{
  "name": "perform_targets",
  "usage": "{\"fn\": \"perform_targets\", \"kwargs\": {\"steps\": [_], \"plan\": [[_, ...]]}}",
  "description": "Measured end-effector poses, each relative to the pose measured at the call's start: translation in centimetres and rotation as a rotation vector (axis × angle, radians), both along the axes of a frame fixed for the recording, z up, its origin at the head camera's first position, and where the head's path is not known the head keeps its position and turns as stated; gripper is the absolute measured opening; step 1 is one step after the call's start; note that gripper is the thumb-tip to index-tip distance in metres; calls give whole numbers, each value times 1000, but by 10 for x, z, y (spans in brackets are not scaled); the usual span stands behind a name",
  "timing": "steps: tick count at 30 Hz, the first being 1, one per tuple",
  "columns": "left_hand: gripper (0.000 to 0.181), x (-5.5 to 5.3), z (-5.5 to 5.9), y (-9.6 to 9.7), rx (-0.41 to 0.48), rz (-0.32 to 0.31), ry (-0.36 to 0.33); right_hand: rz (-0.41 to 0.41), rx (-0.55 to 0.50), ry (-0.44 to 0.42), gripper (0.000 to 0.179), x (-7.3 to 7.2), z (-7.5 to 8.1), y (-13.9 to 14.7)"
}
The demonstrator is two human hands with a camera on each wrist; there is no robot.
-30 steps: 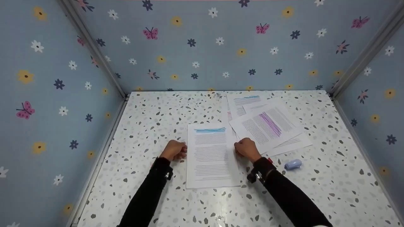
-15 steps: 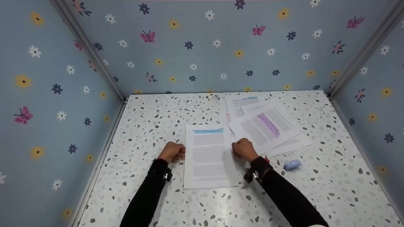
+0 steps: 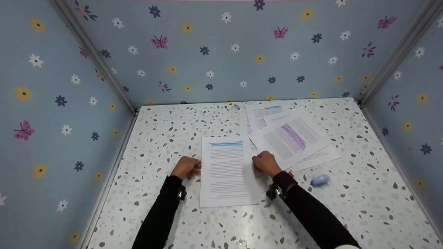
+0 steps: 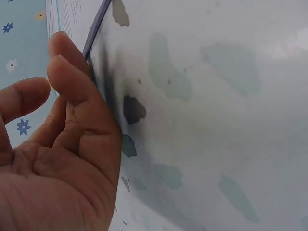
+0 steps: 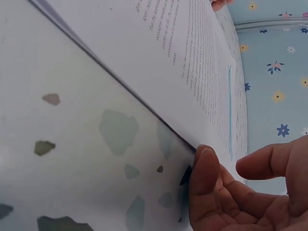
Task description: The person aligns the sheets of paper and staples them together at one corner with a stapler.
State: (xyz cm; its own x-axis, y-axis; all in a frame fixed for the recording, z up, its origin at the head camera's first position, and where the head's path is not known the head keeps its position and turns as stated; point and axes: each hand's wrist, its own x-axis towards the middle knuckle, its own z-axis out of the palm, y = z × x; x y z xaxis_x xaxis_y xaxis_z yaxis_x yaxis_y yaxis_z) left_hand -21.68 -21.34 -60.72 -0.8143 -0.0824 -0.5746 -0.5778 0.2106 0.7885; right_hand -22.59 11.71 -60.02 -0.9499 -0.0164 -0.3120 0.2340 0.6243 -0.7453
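Note:
A printed page with blue highlighter strokes across its top (image 3: 226, 169) lies upright in front of me in the head view, a second edge showing along its side in the right wrist view. Beside its left edge is my left hand (image 3: 187, 167), fingers loosely bent, fingertips right at the paper. My right hand (image 3: 265, 163) is at the opposite edge; in the right wrist view its bent fingers (image 5: 204, 175) meet the paper's side while the thumb stands apart. The left wrist view likewise shows the left thumb (image 4: 24, 98) away from the paper.
Several loose printed sheets overlap at the back right; the top one (image 3: 289, 140) has purple highlighting. A small lavender object with a dark end (image 3: 319, 180) lies to the right of my right hand. Patterned blue walls (image 3: 221, 52) close in the speckled table (image 3: 166, 128).
The head view has shifted slightly, so everything drifts a little left. Both hands stay at the page's two sides, with no visible change of hold.

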Motion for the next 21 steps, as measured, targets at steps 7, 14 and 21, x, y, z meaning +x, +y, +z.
{"fn": "perform_targets", "kwargs": {"steps": [7, 14, 21], "plan": [[27, -2, 7, -11, -87, 21, 133, -10, -72, 151, 29, -13, 37, 20], [32, -6, 29, -6, -128, 45, 290, -67, 261, 413, 49, -56, 68, 62], [26, 3, 35, 11, -137, -4, 341, -37, 431, 183, 77, -77, 28, 91]]}}
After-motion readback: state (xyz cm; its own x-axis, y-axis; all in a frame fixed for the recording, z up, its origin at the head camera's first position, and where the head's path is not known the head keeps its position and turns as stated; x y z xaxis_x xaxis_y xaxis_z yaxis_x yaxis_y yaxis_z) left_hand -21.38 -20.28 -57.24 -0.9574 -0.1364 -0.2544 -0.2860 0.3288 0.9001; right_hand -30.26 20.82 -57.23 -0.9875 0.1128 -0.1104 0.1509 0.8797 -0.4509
